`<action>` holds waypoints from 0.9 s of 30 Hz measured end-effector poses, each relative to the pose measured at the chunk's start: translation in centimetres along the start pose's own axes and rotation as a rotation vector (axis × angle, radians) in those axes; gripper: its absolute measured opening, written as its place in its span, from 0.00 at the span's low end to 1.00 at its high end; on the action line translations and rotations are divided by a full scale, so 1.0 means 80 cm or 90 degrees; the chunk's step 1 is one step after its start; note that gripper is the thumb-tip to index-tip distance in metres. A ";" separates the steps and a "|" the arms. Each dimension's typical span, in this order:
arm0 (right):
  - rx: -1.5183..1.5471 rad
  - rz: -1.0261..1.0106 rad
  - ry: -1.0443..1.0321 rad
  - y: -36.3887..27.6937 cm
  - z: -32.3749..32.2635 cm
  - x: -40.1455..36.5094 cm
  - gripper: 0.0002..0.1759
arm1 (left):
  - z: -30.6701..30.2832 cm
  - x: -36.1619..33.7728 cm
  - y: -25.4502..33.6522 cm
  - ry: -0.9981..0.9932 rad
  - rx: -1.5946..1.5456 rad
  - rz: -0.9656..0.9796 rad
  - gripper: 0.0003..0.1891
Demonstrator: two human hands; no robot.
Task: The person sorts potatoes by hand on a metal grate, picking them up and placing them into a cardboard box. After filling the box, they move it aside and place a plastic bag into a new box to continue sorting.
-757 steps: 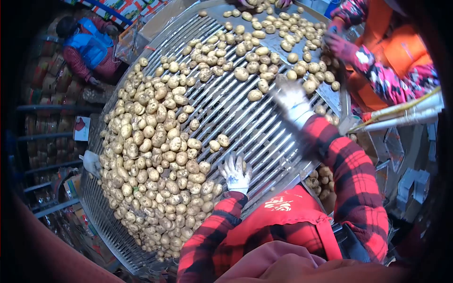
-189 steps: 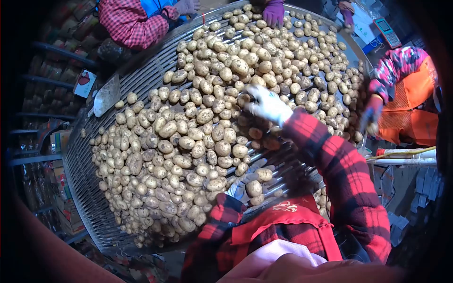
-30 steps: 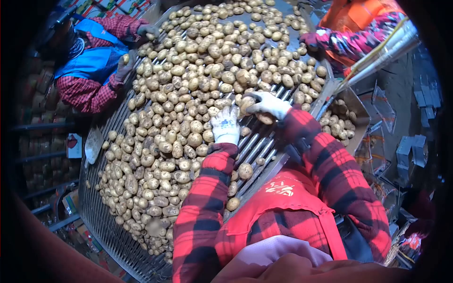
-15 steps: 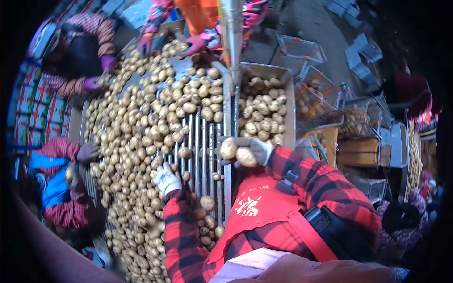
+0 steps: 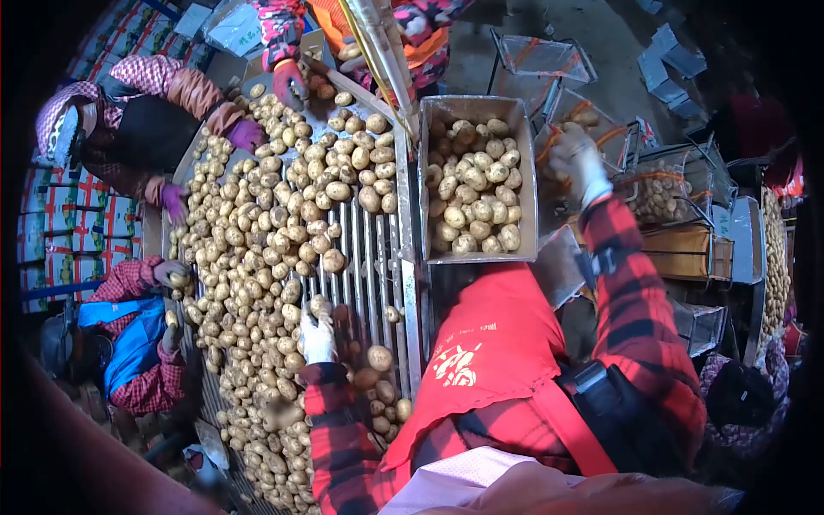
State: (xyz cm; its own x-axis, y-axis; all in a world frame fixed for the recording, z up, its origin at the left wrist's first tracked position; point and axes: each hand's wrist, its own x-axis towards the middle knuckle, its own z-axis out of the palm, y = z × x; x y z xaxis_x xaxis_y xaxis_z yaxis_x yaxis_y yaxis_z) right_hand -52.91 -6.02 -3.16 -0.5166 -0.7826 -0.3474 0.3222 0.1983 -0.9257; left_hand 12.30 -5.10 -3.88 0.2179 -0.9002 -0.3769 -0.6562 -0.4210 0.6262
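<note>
My left hand [image 5: 318,336], in a white glove, is closed around a potato [image 5: 319,305] at the edge of the potato heap [image 5: 257,232] on the slatted metal table. My right hand [image 5: 577,159], in a pale glove, reaches far to the right over an orange-trimmed mesh bag [image 5: 614,137]. Potatoes [image 5: 585,115] show just beyond its fingers, which are smeared by motion. Between my two arms stands an open cardboard box [image 5: 525,232] filled with potatoes.
A metal rail [image 5: 410,318] runs along the table's near side, beside an upright post [image 5: 378,51]. Co-workers' gloved hands [image 5: 246,135] work at the far and left edges. Framed bags [image 5: 661,193] and cartons [image 5: 742,240] crowd the right.
My right hand has swung from beside the box, where it held two potatoes, out to the mesh bag on the right. My left hand has shifted slightly and closed on a potato.
</note>
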 end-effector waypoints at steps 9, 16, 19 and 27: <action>-0.116 0.091 -0.658 0.119 0.255 -0.225 0.47 | 0.125 -0.134 0.146 -0.351 -0.442 0.038 0.25; 0.121 0.286 -0.259 0.004 0.070 -0.200 0.25 | 0.111 -0.116 0.142 -0.042 0.205 0.368 0.32; 0.054 0.202 -0.192 -0.012 -0.014 -0.214 0.23 | 0.152 -0.110 0.080 -0.122 0.261 0.361 0.42; 0.175 0.251 -0.111 0.038 -0.069 -0.242 0.22 | 0.172 -0.112 0.060 -0.048 0.206 0.407 0.44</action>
State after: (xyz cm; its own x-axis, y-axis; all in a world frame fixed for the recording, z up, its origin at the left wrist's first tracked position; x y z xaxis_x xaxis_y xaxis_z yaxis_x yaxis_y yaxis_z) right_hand -46.29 13.01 -0.09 -0.1806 -0.7710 -0.6107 0.6750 0.3544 -0.6471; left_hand -2.73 2.45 -6.89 -0.3236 -0.9444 -0.0579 -0.8223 0.2505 0.5110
